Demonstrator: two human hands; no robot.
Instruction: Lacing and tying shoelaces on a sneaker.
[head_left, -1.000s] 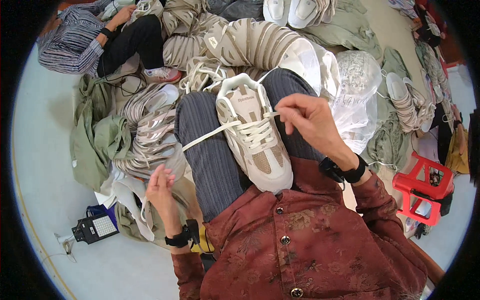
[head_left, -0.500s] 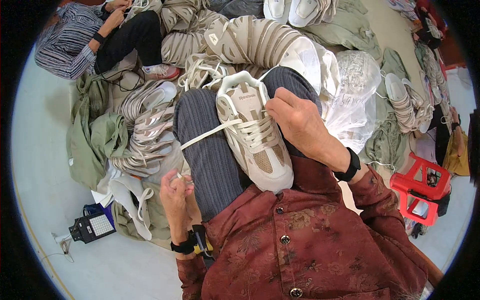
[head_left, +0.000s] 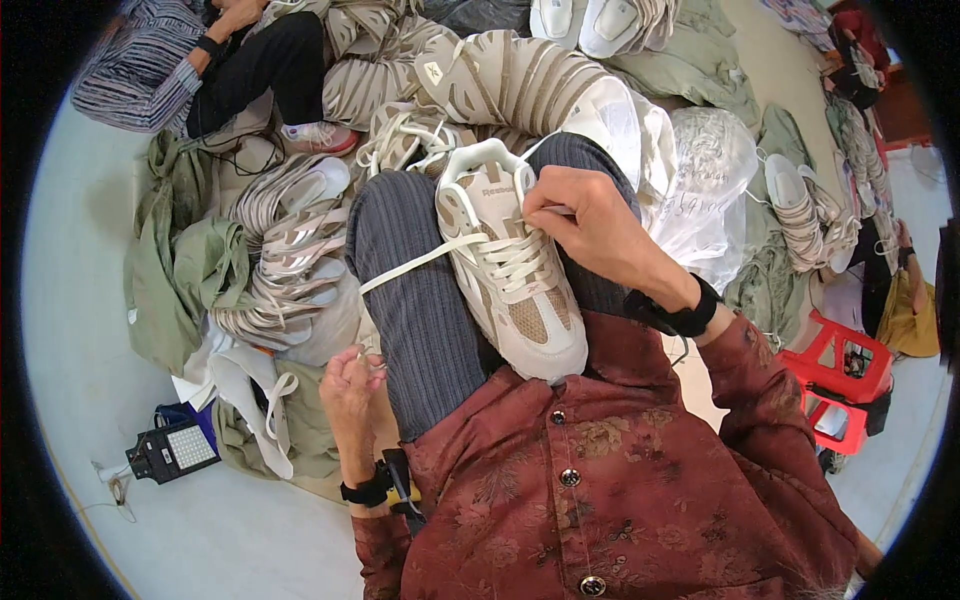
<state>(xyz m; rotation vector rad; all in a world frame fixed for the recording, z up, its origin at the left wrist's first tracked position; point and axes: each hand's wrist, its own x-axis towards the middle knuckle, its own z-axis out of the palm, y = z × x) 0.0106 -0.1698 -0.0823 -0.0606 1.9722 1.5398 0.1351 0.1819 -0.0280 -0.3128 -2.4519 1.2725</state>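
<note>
Along the left edge runs a bare pale grey floor (head_left: pixel 80 300), the widest open room, broken only by a small black lamp with a white panel (head_left: pixel 172 452) at lower left. Right of it, heaps of beige striped shoe uppers (head_left: pixel 285 255) and olive cloth bags (head_left: pixel 170 280) crowd close. The left hand (head_left: pixel 352 385), low and left of centre, pinches the end of a cream flat shoelace (head_left: pixel 415 262) between closed fingers. The lace runs taut up to a beige and white mesh sneaker (head_left: pixel 510 270) lying on the person's lap at centre. The right hand (head_left: pixel 590 225) grips the lacing near the sneaker's tongue, fingers curled tight. A clear plastic bag (head_left: pixel 705 190) sits just beside, red plastic stools (head_left: pixel 845 385) at the right edge.
</note>
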